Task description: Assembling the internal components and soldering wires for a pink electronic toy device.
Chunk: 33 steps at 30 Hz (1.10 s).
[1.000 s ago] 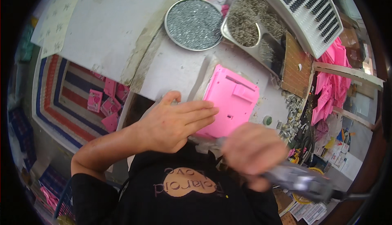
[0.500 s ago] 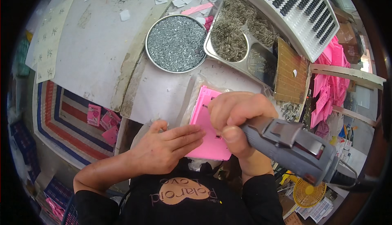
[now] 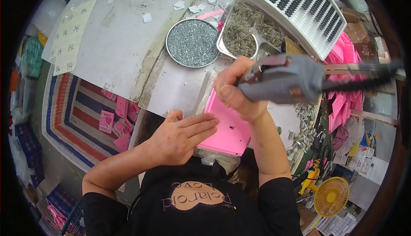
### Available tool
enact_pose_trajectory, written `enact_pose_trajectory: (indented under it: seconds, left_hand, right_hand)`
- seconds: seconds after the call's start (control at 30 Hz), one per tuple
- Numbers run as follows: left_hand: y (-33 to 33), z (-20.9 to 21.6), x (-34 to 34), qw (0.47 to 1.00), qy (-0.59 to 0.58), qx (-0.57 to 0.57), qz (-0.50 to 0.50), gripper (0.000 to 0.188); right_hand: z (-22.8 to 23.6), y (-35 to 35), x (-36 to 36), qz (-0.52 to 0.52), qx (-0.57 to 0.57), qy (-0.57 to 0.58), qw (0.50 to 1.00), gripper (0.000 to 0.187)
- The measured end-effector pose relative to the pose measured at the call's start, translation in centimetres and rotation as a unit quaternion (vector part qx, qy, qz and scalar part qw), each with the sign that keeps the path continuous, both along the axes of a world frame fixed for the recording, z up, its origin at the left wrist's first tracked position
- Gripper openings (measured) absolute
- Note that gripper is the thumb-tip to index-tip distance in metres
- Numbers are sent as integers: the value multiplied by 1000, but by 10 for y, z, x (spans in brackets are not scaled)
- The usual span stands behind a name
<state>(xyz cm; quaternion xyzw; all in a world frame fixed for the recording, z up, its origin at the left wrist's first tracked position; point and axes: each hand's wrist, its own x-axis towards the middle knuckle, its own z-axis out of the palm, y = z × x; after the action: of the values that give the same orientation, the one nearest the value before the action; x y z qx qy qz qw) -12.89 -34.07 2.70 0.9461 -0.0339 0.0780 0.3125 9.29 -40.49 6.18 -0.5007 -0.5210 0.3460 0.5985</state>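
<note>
A flat pink plastic panel (image 3: 224,135) lies in front of me on a clear plastic wrapping. My left hand (image 3: 182,136) rests on its left edge with the fingers stretched out flat. Over the panel's far end, my right hand (image 3: 240,94) grips a grey corded electric screwdriver (image 3: 284,80), which is blurred by motion. The tool's tip is hidden behind the hand. A small dark hole shows in the panel's surface.
Beyond the panel stand a round metal dish (image 3: 167,45) of small silvery parts and a metal tray (image 3: 221,45) of small springs or screws. A white ribbed rack (image 3: 327,47) holds dark pieces. Pink parts (image 3: 342,103) are stacked at right, near a yellow fan (image 3: 332,196).
My right hand has moved with the screwdriver toward the far end of the panel, and the tool has swung to point more sideways. My left hand stays flat on the panel. The view has shifted slightly.
</note>
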Motion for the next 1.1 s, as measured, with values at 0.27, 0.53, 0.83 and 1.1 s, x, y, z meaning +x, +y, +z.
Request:
enact_pose_trajectory:
  seconds: [0.27, 0.53, 0.83, 1.1]
  left_hand:
    - [-2, 16, 9, 999, 30, 14, -10, 63]
    - [-33, 7, 63, 997, -49, 29, -48, 52]
    - [-39, 2, 62, 998, -30, 38, -28, 45]
    - [-41, 2, 67, 998, -42, 27, -25, 45]
  right_hand:
    - [41, -32, 16, -49, 140, 115, 982, 23]
    - [13, -131, 28, -171, 197, 161, 952, 24]
    - [-14, -122, 23, -233, 119, 32, 965, 20]
    - [4, -164, -18, -197, 58, 93, 974, 18]
